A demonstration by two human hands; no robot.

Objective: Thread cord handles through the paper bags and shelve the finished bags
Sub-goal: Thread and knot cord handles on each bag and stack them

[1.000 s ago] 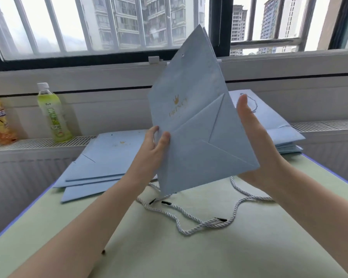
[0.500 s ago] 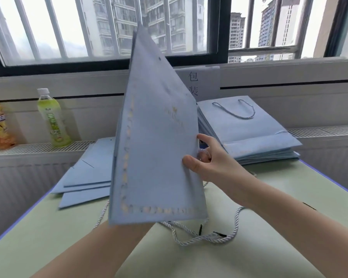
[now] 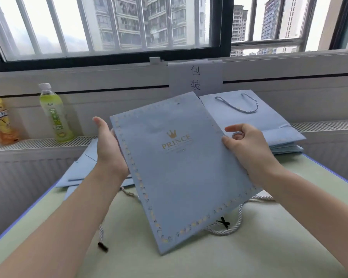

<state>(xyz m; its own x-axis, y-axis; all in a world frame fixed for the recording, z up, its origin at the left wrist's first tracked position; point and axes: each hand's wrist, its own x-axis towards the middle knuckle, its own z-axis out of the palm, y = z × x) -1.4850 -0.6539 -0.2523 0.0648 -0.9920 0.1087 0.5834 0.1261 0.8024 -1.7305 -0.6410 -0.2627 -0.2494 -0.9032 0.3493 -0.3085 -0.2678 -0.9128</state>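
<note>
a: head view first. flat blue paper bag (image 3: 181, 167) held up between both hands, just above the counter (image 3: 249, 247), printed face up with the gold crown and "prince" readable.

b: long axis?

a: runs from the near bottom edge, low toward the viewer, up and away to the top edge by the window, leaning a little right. small punched hole near the top edge, with no cord through it.

b: grip on the left?

a: left hand (image 3: 109, 149) against the bag's left edge, thumb up along the border, fingers hidden behind the paper; holding the bag.

b: and the right?

a: right hand (image 3: 247, 147) pinching the right edge, thumb on the face, other fingers curled, forefinger stretched toward the edge.

b: under the bag?

a: loose white cords (image 3: 235, 223) with black tips lying on the counter, partly covered by the bag's near corner; another cord end (image 3: 101, 243) nearer the left forearm.

b: edges and room?

a: stack of flat blue bags (image 3: 78, 171) at far left, behind the left wrist. pile of finished bags (image 3: 269, 125) with a cord handle on top at far right, just behind the right hand. bare green surface toward the viewer. blue counter edges on both sides. radiator ledge beyond, carrying a green bottle (image 3: 54, 115) and an orange bottle (image 3: 0, 119), well apart from the bag. paper sign (image 3: 195, 79) on the wall under the window.
</note>
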